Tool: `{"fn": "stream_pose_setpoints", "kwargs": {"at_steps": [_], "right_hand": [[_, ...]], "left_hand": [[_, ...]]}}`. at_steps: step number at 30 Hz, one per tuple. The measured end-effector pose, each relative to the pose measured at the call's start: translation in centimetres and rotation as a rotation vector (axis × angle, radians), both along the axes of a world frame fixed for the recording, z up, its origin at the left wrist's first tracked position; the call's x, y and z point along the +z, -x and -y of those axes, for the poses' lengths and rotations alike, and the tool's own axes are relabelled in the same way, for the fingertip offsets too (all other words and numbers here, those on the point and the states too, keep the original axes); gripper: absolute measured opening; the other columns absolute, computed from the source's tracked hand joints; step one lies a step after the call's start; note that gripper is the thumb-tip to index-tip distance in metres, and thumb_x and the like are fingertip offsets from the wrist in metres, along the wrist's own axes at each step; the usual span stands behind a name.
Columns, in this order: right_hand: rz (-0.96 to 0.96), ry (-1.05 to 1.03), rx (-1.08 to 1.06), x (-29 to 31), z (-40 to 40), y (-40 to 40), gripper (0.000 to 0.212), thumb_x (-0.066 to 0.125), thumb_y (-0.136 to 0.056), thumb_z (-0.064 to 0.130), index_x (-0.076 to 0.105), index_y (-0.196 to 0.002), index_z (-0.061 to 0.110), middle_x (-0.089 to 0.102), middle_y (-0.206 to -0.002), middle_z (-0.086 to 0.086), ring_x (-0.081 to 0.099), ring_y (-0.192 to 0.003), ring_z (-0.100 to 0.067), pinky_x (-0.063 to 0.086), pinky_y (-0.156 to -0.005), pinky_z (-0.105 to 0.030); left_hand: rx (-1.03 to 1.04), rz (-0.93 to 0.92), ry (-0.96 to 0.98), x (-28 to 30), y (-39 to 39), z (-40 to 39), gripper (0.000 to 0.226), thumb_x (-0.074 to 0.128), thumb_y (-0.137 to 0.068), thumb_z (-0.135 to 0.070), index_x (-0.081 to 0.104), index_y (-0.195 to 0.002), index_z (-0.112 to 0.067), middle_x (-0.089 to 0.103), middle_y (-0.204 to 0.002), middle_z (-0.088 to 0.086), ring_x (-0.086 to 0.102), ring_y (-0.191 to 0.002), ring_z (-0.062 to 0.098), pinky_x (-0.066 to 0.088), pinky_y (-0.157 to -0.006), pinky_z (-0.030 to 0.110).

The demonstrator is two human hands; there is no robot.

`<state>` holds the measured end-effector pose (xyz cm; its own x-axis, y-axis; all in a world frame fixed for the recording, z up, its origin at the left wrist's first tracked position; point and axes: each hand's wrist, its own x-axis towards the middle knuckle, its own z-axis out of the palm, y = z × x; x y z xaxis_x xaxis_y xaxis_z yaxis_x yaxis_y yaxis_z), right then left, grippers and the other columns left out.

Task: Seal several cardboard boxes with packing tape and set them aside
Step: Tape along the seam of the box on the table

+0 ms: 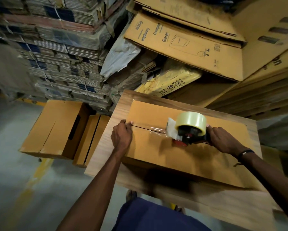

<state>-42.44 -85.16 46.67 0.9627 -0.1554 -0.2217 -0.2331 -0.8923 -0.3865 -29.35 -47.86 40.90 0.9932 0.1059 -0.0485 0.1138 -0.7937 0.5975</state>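
My right hand (223,140) grips the light tape dispenser (189,129); left fingers (123,125) press sticky tape onto the stiff box (173,157).

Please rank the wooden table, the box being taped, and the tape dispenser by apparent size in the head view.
1. Wooden table, largest.
2. Box being taped, lying on it.
3. Tape dispenser, clearly smallest, atop the box.

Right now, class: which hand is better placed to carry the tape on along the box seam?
The right hand: its grip is on the tape dispenser, midway along the seam of the box. The left hand pins the tape's start.
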Motion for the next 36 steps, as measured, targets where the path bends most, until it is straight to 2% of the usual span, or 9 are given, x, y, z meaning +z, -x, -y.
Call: {"fn": "stream_pose_setpoints", "kwargs": {"at_steps": [2,4,9,12,15,21,26,32,36], "right_hand": [[0.018,-0.030,-0.012,0.3,1.3,1.3,0.093,0.002,-0.093,0.078,0.065,-0.070,0.014,0.066,-0.058,-0.002,0.061,-0.054,-0.015,0.048,-0.060,-0.037],[0.021,-0.028,0.000,0.2,1.7,1.7,0.091,0.003,-0.096,0.075,0.065,-0.069,0.015,0.066,-0.058,-0.003,0.059,-0.052,-0.014,0.049,-0.060,-0.038],[0.032,0.035,0.050,-0.4,1.9,1.0,0.081,0.005,-0.104,0.067,0.059,-0.072,0.015,0.060,-0.062,-0.007,0.056,-0.058,-0.022,0.038,-0.055,-0.034],[0.037,0.037,0.061,-0.3,1.8,1.0,0.070,0.012,-0.106,0.057,0.056,-0.071,0.014,0.057,-0.063,-0.009,0.053,-0.059,-0.022,0.031,-0.055,-0.033],[0.052,0.041,0.075,-0.2,1.8,1.1,0.065,0.014,-0.108,0.053,0.049,-0.068,0.015,0.051,-0.063,-0.009,0.046,-0.059,-0.021,0.026,-0.055,-0.036],[0.062,0.035,0.092,-0.5,4.2,2.2,0.072,0.013,-0.108,0.058,0.053,-0.069,0.014,0.053,-0.062,-0.010,0.049,-0.058,-0.024,0.030,-0.055,-0.037],[-0.011,0.098,0.033,-1.9,12.3,6.2,0.083,0.002,-0.099,0.072,0.061,-0.096,0.014,0.053,-0.068,0.000,0.047,-0.061,-0.012,0.030,-0.060,-0.032],[0.030,0.068,0.062,-2.4,14.6,7.2,0.084,0.002,-0.099,0.074,0.063,-0.091,0.017,0.057,-0.065,0.001,0.053,-0.059,-0.014,0.034,-0.057,-0.030],[0.027,0.053,0.060,-1.6,14.0,7.1,0.081,0.004,-0.102,0.071,0.061,-0.078,0.019,0.061,-0.066,-0.006,0.058,-0.063,-0.021,0.047,-0.064,-0.041]], "left_hand": [[-0.063,0.056,-0.051,-0.1,0.1,0.4,0.047,0.048,-0.108,-0.039,0.048,-0.147,-0.012,0.060,-0.139,0.018,0.056,-0.128,0.039,0.048,-0.095,0.049],[-0.196,0.113,-0.149,-0.6,0.4,0.9,0.059,0.040,-0.110,-0.034,0.027,-0.160,-0.007,0.026,-0.167,0.017,0.025,-0.154,0.035,0.032,-0.120,0.051],[-0.618,-0.019,-0.369,-1.1,6.6,6.7,0.095,0.017,-0.101,-0.072,-0.010,-0.163,-0.004,-0.020,-0.169,0.015,-0.020,-0.157,0.028,-0.002,-0.130,0.043],[-0.811,0.027,-0.339,-1.4,11.1,11.0,0.098,0.020,-0.100,-0.075,0.000,-0.164,-0.003,-0.003,-0.172,0.019,-0.012,-0.159,0.026,0.000,-0.130,0.042],[-0.770,0.061,-0.351,-1.6,11.5,11.7,0.096,0.021,-0.100,-0.076,0.007,-0.164,-0.005,0.010,-0.171,0.018,-0.002,-0.160,0.026,0.005,-0.130,0.042],[-0.769,0.063,-0.354,-1.5,11.4,11.3,0.100,0.017,-0.098,-0.080,-0.009,-0.164,-0.010,-0.014,-0.172,0.008,-0.015,-0.159,0.018,0.001,-0.130,0.039],[-0.751,0.070,-0.374,-1.5,11.4,10.9,0.099,0.020,-0.098,-0.080,-0.011,-0.164,-0.014,-0.020,-0.171,0.001,-0.019,-0.157,0.013,-0.003,-0.128,0.035],[-0.693,0.026,-0.380,-1.0,12.8,14.3,0.106,0.022,-0.095,-0.082,-0.016,-0.162,-0.009,-0.024,-0.169,0.008,-0.020,-0.157,0.020,-0.004,-0.129,0.039],[-0.837,0.042,-0.304,-0.9,16.3,21.5,0.106,0.029,-0.092,-0.084,0.010,-0.165,-0.009,0.003,-0.173,0.015,0.000,-0.160,0.026,0.004,-0.130,0.040]]}}
